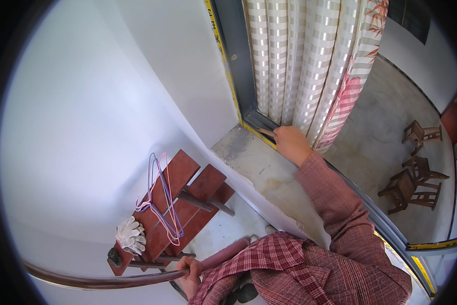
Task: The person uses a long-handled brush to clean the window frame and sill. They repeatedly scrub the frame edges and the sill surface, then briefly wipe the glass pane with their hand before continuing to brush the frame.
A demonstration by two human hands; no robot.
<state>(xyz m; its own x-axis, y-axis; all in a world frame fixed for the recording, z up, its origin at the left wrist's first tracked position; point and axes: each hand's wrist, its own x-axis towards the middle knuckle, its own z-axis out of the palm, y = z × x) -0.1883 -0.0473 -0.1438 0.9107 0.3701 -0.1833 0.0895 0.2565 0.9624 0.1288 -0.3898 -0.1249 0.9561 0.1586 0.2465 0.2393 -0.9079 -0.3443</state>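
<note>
My right hand [292, 144] holds a slim wooden stick [266, 132], its tip at the corner of a dark metal frame track [266, 122]. Yellow tape bearing writing runs along the frame's edge. Just past the hand hangs a striped curtain [312, 57] with pink and red plant prints. At the lower middle, my left hand [190, 271] is closed around a shiny metal rail [110, 280]. Whether the stick's tip touches the track cannot be told.
Dark red wooden benches [179, 167] stand by the white wall, with plastic-coated hangers [167, 213], white gloves [131, 235] and a dark scouring pad [115, 257] on them. Small wooden chairs [405, 187] stand on the floor beyond the frame.
</note>
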